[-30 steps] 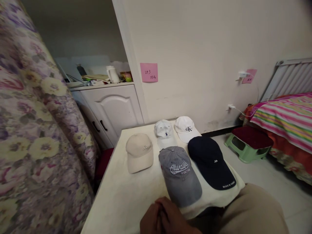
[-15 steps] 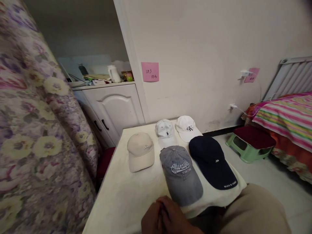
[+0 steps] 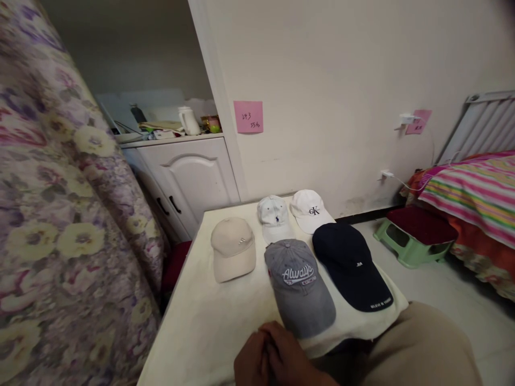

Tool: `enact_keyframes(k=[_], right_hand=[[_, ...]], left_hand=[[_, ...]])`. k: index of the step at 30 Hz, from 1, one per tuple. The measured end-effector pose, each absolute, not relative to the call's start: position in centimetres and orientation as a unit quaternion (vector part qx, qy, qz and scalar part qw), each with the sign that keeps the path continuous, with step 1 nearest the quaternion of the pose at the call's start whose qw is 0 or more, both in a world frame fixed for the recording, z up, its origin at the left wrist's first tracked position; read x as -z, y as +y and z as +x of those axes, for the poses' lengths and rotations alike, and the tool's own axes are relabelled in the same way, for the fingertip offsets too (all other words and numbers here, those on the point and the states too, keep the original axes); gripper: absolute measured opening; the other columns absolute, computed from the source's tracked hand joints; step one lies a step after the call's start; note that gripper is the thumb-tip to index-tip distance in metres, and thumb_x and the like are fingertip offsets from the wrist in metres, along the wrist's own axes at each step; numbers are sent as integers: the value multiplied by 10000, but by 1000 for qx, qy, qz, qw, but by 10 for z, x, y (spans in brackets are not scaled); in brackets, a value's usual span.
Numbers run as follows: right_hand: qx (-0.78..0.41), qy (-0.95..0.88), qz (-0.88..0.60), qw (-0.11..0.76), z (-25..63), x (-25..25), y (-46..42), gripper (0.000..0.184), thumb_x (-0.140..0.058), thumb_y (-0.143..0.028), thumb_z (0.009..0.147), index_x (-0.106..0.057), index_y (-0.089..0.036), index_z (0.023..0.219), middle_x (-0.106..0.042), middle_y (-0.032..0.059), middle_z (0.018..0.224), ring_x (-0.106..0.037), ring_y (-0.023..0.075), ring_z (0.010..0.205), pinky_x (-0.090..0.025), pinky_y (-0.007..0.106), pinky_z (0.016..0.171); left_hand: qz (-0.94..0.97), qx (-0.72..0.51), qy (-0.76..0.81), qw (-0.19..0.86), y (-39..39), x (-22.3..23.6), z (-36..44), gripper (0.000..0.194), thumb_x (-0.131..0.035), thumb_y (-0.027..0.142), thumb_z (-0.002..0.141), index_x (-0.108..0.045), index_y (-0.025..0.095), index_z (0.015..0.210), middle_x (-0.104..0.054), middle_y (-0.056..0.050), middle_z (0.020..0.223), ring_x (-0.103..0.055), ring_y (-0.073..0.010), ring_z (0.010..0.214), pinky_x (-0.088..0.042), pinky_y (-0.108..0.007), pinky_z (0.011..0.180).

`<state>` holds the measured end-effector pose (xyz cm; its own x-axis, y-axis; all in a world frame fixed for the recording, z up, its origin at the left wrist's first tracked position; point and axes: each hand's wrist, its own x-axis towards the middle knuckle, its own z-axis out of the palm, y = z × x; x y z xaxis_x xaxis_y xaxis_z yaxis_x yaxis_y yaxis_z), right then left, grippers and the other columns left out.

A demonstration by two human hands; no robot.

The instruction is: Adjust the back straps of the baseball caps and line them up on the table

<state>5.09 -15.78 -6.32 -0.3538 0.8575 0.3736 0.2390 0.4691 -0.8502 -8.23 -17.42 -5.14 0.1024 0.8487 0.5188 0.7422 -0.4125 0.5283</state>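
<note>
My left hand and my right hand rest together at the table's near edge, fingers curled and touching; nothing shows in them. Just beyond my right hand lies a grey baseball cap with "Always" lettering, its brim toward me. To its right is a navy cap with a long brim. A beige cap sits apart on the left. Farther back are a pale blue-white cap with a small dark logo and a white cap marked "CK".
The table has a cream cloth. A floral curtain hangs at left, before a white cabinet holding a white jug. At right are a green stool and a bed. My knee is at the table's right corner.
The whole view has shifted very slightly. My hands and the caps keep their places relative to each other.
</note>
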Motion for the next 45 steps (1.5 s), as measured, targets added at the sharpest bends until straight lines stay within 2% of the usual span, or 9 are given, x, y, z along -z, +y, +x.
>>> enact_keyframes(k=[7, 13, 23, 40, 45], right_hand=[[-355, -744, -370, 428, 52, 62, -158, 384, -437, -46, 811, -542, -161, 1161, -645, 117, 1061, -617, 216, 943, -507, 360, 857], [-366, -738, -376, 424, 51, 66, -157, 406, -436, -29, 792, -549, -168, 1156, -649, 112, 1069, -622, 212, 955, -507, 351, 864], [-352, -748, -372, 422, 50, 65, -156, 408, -426, -46, 799, -543, -130, 1180, -649, 153, 1096, -630, 246, 994, -512, 397, 889], [-357, -745, -386, 411, 52, 61, -157, 365, -444, -67, 798, -557, -163, 1132, -652, 115, 1026, -627, 220, 908, -512, 353, 828], [-366, -733, -384, 426, 56, 56, -157, 378, -418, -85, 832, -542, -174, 1178, -651, 115, 1080, -625, 215, 949, -500, 337, 856]], left_hand=[[740, -413, 529, 53, -174, 50, -82, 263, -411, 141, 830, -661, 209, 876, -723, -16, 744, -694, -159, 643, -547, -226, 572], [742, -404, 529, 74, -174, 52, -82, 256, -408, 160, 834, -656, 214, 868, -715, -13, 739, -687, -158, 643, -545, -227, 575], [741, -402, 534, 64, -172, 52, -83, 257, -408, 178, 826, -661, 219, 841, -721, -19, 726, -692, -165, 632, -545, -230, 570], [734, -420, 523, 110, -173, 47, -83, 290, -418, 153, 805, -686, 229, 887, -761, -11, 830, -723, -172, 718, -566, -211, 628], [728, -419, 521, 153, -169, 38, -79, 232, -427, 179, 824, -656, 211, 802, -715, 0, 687, -678, -159, 592, -539, -206, 562]])
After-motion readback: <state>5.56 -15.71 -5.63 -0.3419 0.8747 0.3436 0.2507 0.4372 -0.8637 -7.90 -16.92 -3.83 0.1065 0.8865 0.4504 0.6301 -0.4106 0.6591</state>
